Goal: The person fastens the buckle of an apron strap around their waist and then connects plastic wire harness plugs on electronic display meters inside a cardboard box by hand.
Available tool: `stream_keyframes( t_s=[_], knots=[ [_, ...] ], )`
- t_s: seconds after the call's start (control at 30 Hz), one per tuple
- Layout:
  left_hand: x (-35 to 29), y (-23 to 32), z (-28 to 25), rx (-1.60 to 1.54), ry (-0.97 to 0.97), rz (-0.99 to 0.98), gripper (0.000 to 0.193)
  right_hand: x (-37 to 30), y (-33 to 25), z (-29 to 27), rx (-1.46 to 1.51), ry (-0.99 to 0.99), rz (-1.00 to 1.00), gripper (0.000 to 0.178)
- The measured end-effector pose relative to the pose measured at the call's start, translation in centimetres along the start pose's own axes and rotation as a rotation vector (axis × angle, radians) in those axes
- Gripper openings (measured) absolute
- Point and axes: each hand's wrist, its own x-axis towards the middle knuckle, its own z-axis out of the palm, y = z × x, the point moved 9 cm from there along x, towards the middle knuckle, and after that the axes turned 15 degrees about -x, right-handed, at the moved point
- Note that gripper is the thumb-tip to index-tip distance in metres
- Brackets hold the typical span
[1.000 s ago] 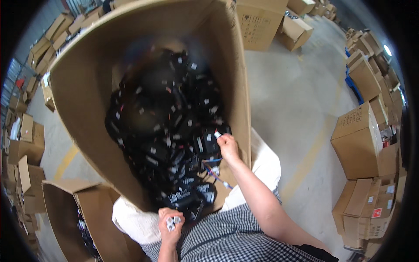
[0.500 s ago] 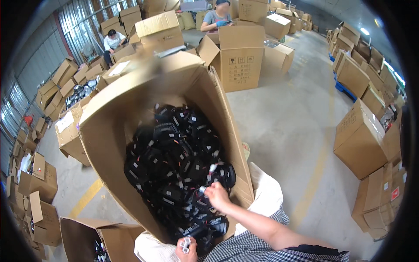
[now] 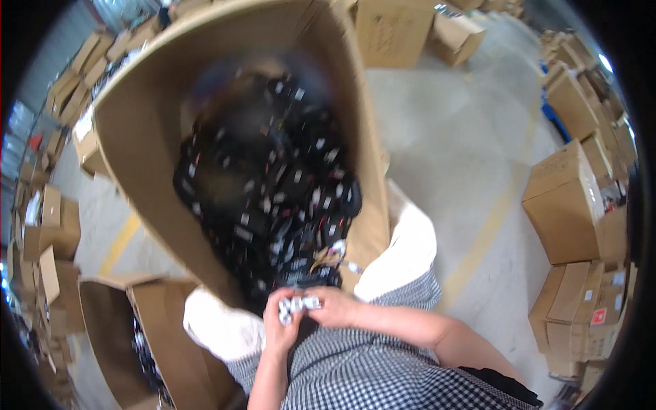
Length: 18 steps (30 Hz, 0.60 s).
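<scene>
My two hands meet above the near end of a large cardboard box (image 3: 384,137). Several small white and grey pieces (image 3: 295,307), too blurred to name, show between them. Fingers of my left hand (image 3: 275,326) are closed around some of these pieces. From the other side, my right hand (image 3: 336,307) has its fingers closed on pieces at the right end of the cluster. Beyond both hands, the box holds a heap of black parts (image 3: 273,178) with wires, white labels and pale connectors.
At lower left stands another open carton (image 3: 167,335) with dark parts inside. Stacked cartons (image 3: 560,212) line the right side, and more boxes (image 3: 51,225) the left. A carton (image 3: 396,34) stands beyond the large box. My knees, in white covers (image 3: 404,253), flank its near end.
My right hand has come back from the heap with a small silvery piece and joined my left hand. The view has tipped downward, so the people farther off are out of sight.
</scene>
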Motion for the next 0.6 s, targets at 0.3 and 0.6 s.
stream_keyframes(
  t_s=[0.3, 0.6],
  knots=[
    [-1.1, -5.2, -2.3, -0.36, 0.044, -0.344, 0.015, -1.8, 1.5, -5.1, 0.061, 0.137, 0.189, 0.012],
    [-2.9, -6.3, -2.5, -0.221, -0.067, -0.34, 0.011, 0.1, -4.3, -4.6, -0.712, -0.054, -0.307, 0.005]
  ],
)
